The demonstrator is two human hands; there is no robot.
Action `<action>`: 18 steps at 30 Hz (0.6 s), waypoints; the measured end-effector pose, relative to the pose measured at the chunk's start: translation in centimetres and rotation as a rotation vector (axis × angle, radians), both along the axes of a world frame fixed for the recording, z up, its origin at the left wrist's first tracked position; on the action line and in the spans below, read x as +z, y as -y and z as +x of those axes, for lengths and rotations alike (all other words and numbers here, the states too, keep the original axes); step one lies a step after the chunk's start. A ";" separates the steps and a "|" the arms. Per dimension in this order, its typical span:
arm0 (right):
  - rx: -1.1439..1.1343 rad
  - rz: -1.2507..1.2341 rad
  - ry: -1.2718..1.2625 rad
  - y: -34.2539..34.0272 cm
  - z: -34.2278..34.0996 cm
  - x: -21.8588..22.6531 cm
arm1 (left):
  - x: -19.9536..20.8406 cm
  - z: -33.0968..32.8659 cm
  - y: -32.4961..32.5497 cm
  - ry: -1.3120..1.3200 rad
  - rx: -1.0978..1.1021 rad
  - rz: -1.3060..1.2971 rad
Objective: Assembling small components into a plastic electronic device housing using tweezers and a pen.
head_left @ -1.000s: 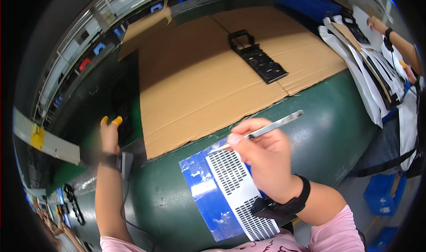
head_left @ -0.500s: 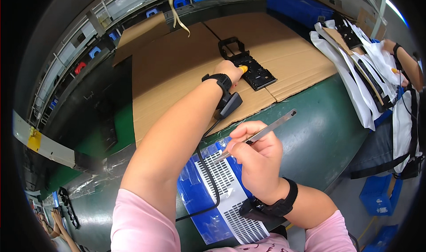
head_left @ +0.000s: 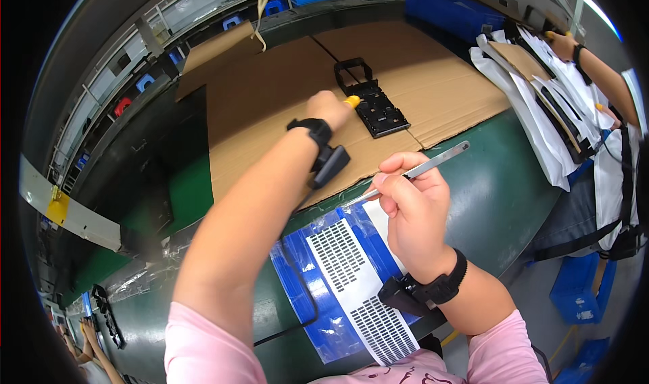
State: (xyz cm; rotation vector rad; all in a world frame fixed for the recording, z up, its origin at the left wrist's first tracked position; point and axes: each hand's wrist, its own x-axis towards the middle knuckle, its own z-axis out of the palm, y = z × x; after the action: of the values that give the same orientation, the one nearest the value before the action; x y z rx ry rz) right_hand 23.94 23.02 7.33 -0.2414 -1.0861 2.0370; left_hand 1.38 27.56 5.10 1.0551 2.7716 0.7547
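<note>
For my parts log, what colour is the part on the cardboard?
The part is black; best seen in the head view.

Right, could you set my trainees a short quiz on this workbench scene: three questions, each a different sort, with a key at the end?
1. Multiple choice. What does the right hand hold?
a) a roll of tape
b) a slim metal tool
c) a brush

2. True or false? The left hand is nearer than the right to the black plastic part on the cardboard.

3. Fill the gap. The white strip with dark rectangles lies on a sheet coloured ____.

Key: 1. b; 2. true; 3. blue.
</note>
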 end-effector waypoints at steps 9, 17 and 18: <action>-0.014 -0.104 -0.038 -1.3 0.2 0.0 | -2.3 0.7 -3.3 -0.071 0.023 -0.080; -0.033 -0.148 -0.072 -2.8 0.7 -0.3 | -0.7 0.2 3.0 0.482 0.021 0.711; -0.036 -0.153 -0.084 -2.3 0.6 -0.2 | -1.0 -0.9 5.4 0.672 -0.065 0.865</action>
State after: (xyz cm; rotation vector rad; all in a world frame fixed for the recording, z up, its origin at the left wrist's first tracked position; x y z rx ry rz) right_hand 24.50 25.36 7.18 -0.2493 -0.8704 2.0812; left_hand 0.43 22.13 4.14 0.7305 1.8190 1.9423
